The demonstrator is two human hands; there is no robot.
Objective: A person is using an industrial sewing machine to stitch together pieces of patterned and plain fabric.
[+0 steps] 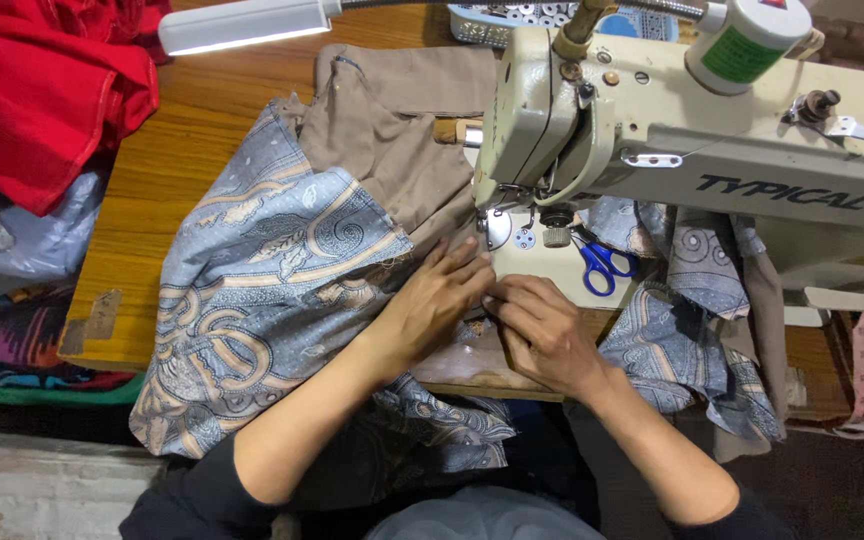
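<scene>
A single head-worn camera looks almost straight down from above the person's own shoulders, close over the wooden surface (152,170). It faces away from the body, so both forearms enter from the near edge and the sewing machine (672,130) fills the far right. A lamp bar (242,24) crosses the far edge, and red cloth (32,90) lies far left.
</scene>
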